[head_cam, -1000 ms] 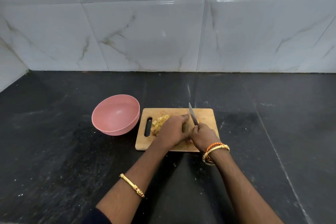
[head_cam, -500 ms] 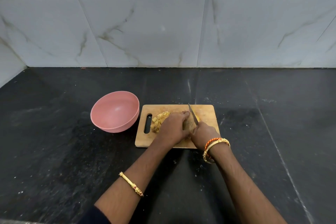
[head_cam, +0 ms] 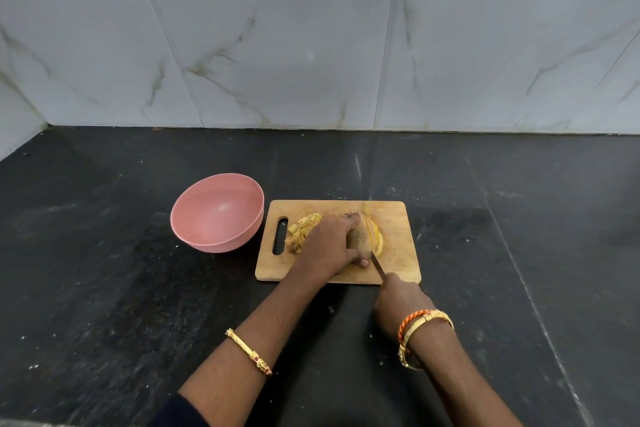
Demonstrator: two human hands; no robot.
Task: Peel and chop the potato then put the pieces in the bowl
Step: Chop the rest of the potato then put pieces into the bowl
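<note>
**Potato half-sliced on the cutting board**

Potato [head_cam: 360, 238] lies at the centre of the frame, on the middle of a wooden cutting board [head_cam: 398, 218]. Its uncut part shows a dull brownish-grey surface between the fingers that cover it. On its right side stand several thin yellow slices [head_cam: 376, 238], leaning against one another and touching the uncut part. To the left of the covering hand, near the board's handle slot, sits a small heap of pale yellow chopped pieces [head_cam: 302, 230], some with darker edges.

The left hand [head_cam: 327, 246] curls over the potato from the left and grips it, fingertips at its far end and thumb at its near end. The right hand [head_cam: 401, 302], lower right of centre, is closed round the handle of a knife [head_cam: 378, 265]; the blade runs up and left from the fist and meets the near end of the potato beside the slices. The handle itself is hidden in the fist.

A pink bowl [head_cam: 194, 218] stands just left of the board on the black countertop [head_cam: 104, 288], its inside showing no pieces. Both wrists carry gold bangles; the right also has an orange thread band. White marbled wall tiles [head_cam: 277, 45] fill the upper half of the frame.
</note>
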